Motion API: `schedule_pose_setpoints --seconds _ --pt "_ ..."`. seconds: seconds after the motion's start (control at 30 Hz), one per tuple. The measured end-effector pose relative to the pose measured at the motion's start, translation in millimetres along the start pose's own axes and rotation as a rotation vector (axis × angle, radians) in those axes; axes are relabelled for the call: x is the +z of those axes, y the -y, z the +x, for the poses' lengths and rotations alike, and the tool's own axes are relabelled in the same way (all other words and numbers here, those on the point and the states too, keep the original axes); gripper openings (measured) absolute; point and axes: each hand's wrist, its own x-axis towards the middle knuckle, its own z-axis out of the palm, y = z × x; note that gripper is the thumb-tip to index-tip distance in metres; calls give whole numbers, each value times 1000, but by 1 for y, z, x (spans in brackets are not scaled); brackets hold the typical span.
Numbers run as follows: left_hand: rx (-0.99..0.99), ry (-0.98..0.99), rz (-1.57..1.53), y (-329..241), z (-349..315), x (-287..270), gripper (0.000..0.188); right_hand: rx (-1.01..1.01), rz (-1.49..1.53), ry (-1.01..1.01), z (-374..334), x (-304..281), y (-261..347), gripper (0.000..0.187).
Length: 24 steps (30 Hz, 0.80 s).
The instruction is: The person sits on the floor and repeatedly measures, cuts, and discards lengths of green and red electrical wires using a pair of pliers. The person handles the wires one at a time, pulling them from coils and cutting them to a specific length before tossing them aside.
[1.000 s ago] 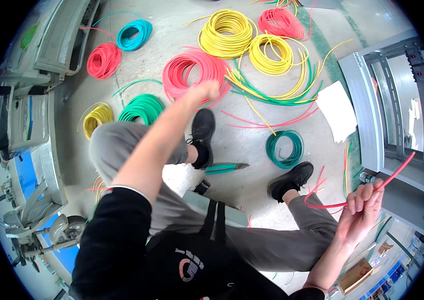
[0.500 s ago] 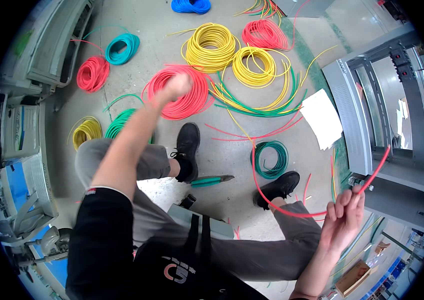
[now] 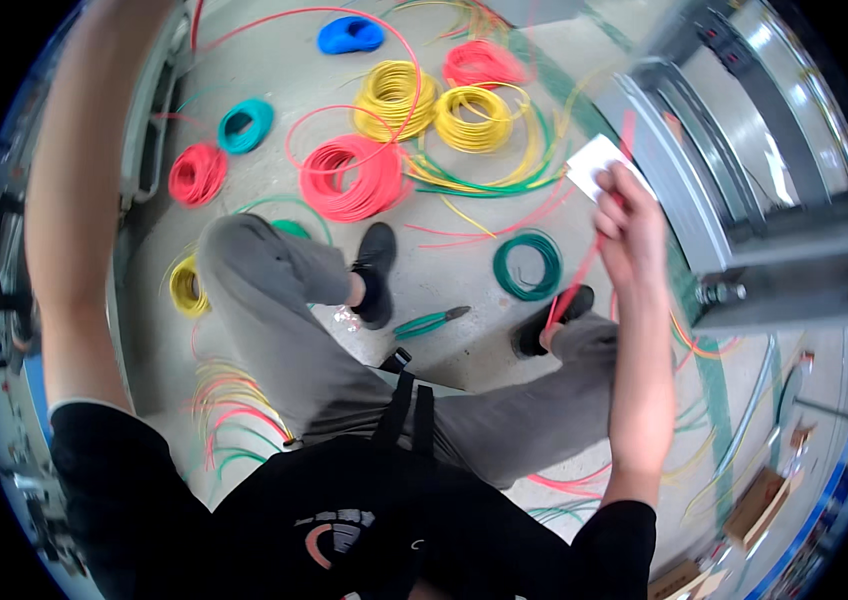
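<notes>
My right hand (image 3: pixel 630 222) is closed around a red wire (image 3: pixel 584 266), blurred by motion. One part of the wire sticks up past the fingers; another runs down toward my right shoe. My left forearm (image 3: pixel 84 200) stretches up to the top left edge, and the hand itself is out of the picture. A loop of red wire (image 3: pixel 399 40) arcs from the large red coil (image 3: pixel 374 180) on the floor toward that upper left side. What the left hand holds cannot be seen.
Yellow coils (image 3: pixel 472 120), a dark green coil (image 3: pixel 527 266), a teal coil (image 3: pixel 245 126) and a blue coil (image 3: pixel 351 35) lie on the floor. Teal-handled pliers (image 3: pixel 431 322) rest between my shoes. White paper (image 3: pixel 594 165) lies beside a grey metal cabinet frame (image 3: pixel 679 170) at right.
My left hand has swung from above the red coil up and left out of view, and a wire loop now rises from the coil. My right hand has moved up and slightly left, still holding red wire.
</notes>
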Motion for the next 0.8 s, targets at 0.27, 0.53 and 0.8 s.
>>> schedule_pose_setpoints --seconds 0.27,0.53,0.8 --pt "-216 375 -149 88 -258 191 29 84 372 106 -1 17 -38 25" --pt "-186 909 19 162 -296 187 21 161 353 277 4 -2 -41 17" --pt "-332 -75 -508 112 -123 166 41 227 -38 413 -43 38 -86 19"
